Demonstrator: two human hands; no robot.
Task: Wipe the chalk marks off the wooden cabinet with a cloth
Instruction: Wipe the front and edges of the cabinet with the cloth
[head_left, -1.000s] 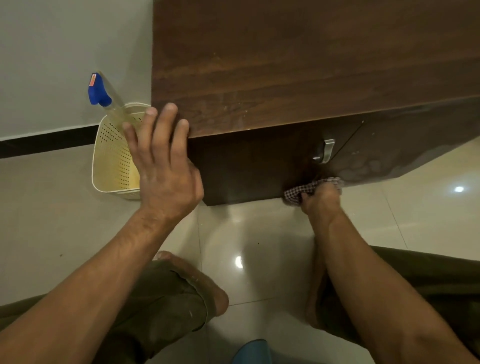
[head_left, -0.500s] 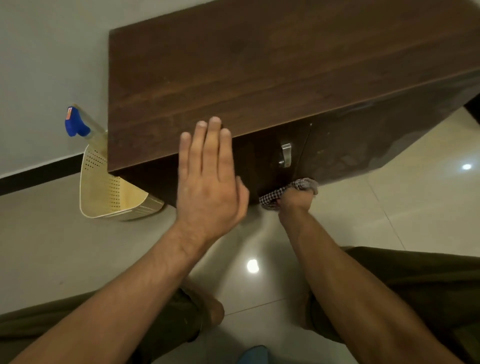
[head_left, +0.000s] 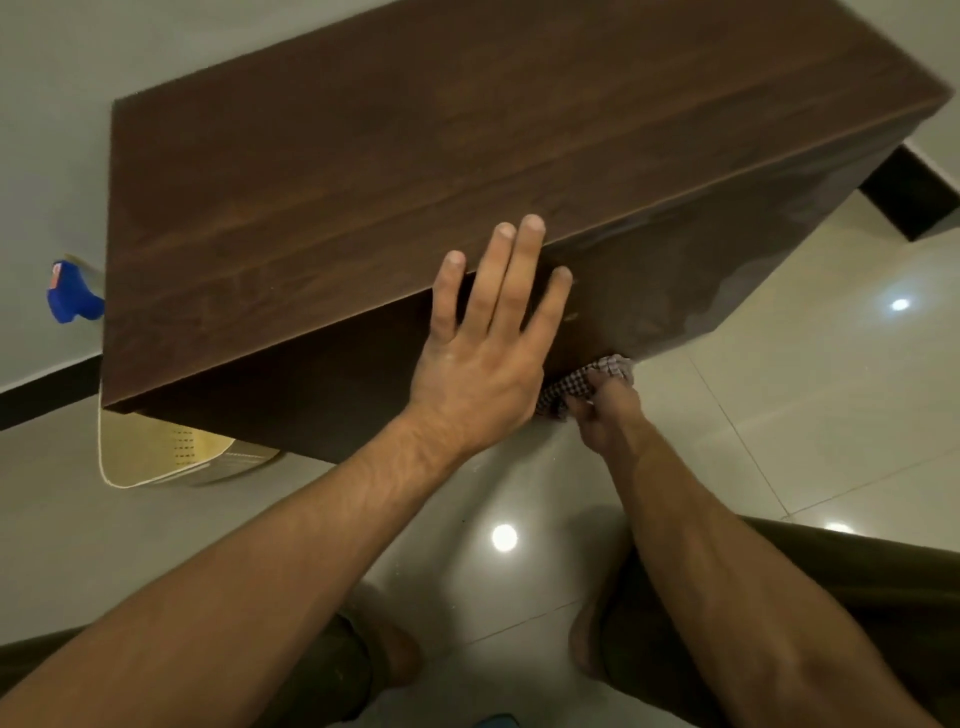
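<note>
Right hand (head_left: 605, 415) clamped on checked cloth (head_left: 576, 384) at dark wooden cabinet (head_left: 363, 208); left hand (head_left: 478, 374) splayed flat. Risk: loaded cloth smearing chalk haze (head_left: 727, 275).

Looked down on a glossy floor (head_left: 779, 415) of large pale tiles with thin joints; caught round glints of lamps in it; bore a dark wooden cabinet (head_left: 363, 182), backed against the wall, its front base meeting the tiles; bore a cream perforated basket (head_left: 156, 462) just beside the cabinet's left end, partly hidden by it; bore two bare feet, left foot (head_left: 395, 654) and right foot (head_left: 584, 644), apart from each other, in front of the cabinet; showed a blue thing (head_left: 498, 721) at the near edge, cut off, kind not clear; ended at a black skirting (head_left: 47, 395) along the wall.
</note>
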